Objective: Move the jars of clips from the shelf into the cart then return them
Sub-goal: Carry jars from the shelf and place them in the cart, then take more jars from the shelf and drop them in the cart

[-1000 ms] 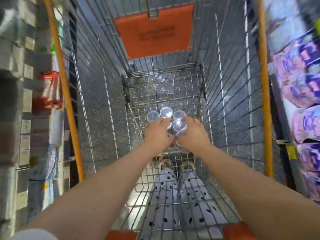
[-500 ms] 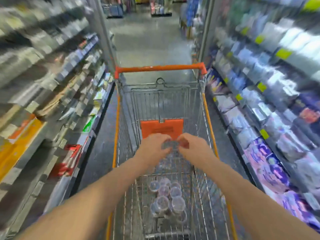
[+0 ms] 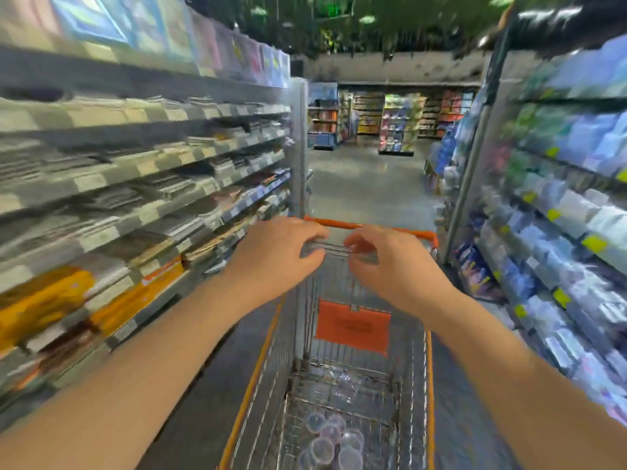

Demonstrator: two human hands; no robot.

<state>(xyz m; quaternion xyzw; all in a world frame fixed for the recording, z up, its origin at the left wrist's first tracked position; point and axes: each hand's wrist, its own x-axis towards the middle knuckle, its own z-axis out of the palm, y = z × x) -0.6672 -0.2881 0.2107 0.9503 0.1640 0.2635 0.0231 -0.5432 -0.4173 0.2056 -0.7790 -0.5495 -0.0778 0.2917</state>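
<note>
Shelf run (image 3: 135,184) at 9 o'clock, stocked, heavily blurred. Opposite shelving (image 3: 559,198) at 3 o'clock.

Cart (image 3: 251,378) at 6 o'clock, nose toward 12.

Left hand (image 3: 274,256) and right hand (image 3: 390,266) are raised over the cart, near each other but apart, fingers curled inward. A pale smear lies between the fingertips. Whether it is a jar or cart wire, cannot tell.

Jars (image 3: 329,442) are clustered on the basket floor at 6 o'clock, touching.

Judgement: loading looks done; nearly all of the return to the shelf remains.
</note>
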